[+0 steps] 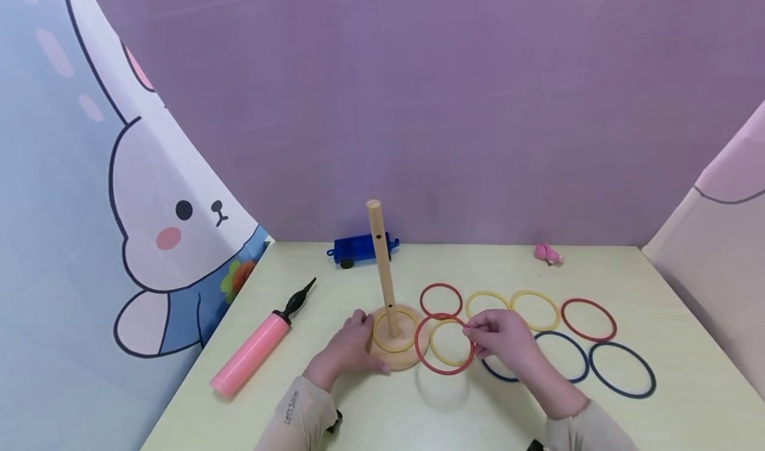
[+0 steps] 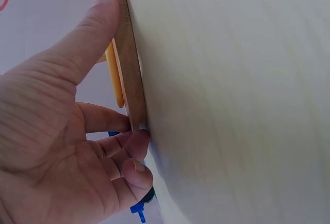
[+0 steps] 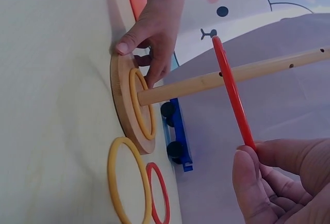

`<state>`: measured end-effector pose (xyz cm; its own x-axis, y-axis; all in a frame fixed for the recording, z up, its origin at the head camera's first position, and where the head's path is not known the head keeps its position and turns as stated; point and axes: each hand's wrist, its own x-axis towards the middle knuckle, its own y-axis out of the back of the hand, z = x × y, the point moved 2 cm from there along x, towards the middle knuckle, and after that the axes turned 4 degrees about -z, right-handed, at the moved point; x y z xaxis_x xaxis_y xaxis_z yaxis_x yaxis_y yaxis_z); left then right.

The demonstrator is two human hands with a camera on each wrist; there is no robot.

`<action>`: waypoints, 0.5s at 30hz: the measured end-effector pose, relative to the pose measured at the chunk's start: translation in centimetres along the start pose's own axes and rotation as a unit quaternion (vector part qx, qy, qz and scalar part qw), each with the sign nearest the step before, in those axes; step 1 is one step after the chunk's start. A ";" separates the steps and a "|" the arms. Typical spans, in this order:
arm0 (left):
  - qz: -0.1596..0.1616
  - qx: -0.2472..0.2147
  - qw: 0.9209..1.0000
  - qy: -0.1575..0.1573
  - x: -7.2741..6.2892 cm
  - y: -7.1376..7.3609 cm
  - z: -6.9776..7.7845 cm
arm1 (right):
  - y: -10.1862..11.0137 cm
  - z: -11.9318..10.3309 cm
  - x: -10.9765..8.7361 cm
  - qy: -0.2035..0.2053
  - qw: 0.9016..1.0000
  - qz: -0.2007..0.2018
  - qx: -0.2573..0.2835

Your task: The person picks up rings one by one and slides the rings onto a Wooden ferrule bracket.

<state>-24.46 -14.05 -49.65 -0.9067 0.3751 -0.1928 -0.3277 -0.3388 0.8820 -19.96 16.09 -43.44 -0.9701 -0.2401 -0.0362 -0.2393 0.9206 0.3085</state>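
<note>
A round wooden base [image 1: 382, 361] with an upright wooden peg [image 1: 382, 265] stands on the table. One yellow ring [image 1: 375, 335] lies on the base around the peg. My left hand [image 1: 349, 346] grips the base's left edge, thumb at the front and fingers behind, as the left wrist view also shows. Between thumb and forefinger, my right hand [image 1: 508, 338] pinches a red ring [image 3: 234, 97]. This ring is held above the table to the right of the peg, apart from it. Below it lies another yellow ring [image 3: 113, 177], and a second red ring [image 1: 441, 284] lies behind.
Several yellow, red and blue rings, among them a blue ring [image 1: 621, 370], lie on the right. A pink hand pump [image 1: 254, 355] lies on the left. At the back are a blue toy wagon [image 1: 354, 248] and a small pink object [image 1: 547, 254], before a purple backdrop [image 1: 418, 105].
</note>
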 end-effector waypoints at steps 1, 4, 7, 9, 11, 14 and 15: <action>0.000 0.000 1.000 -0.001 0.0 0.0 0.0 | 0.0 -0.1 0.0 0.000 1.000 0.001 0.004; -0.001 0.000 1.000 0.001 0.0 0.0 0.0 | 0.1 -0.5 0.1 0.003 1.000 0.002 0.016; -0.002 0.001 1.000 0.000 0.0 -0.1 0.0 | 0.2 -0.9 0.0 0.006 1.000 0.003 0.027; -0.003 0.000 1.000 0.002 0.0 -0.1 -0.1 | 0.2 -1.2 0.0 0.005 0.999 0.002 0.033; -0.004 0.000 1.000 0.001 0.0 -0.1 -0.1 | 0.3 -1.6 0.0 0.004 0.999 0.002 0.037; -0.004 0.000 1.000 0.001 0.0 -0.1 -0.1 | 0.4 -2.1 0.2 0.000 0.999 0.007 0.048; -0.004 0.001 1.000 0.001 0.0 -0.1 -0.1 | 0.5 -2.4 0.2 0.004 0.999 0.008 0.050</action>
<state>-24.48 -14.12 -49.75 -0.9049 0.3752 -0.2007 -0.3343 -0.3349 0.8810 -20.16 15.73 -41.04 -0.9735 -0.2274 -0.0250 -0.2275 0.9505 0.2118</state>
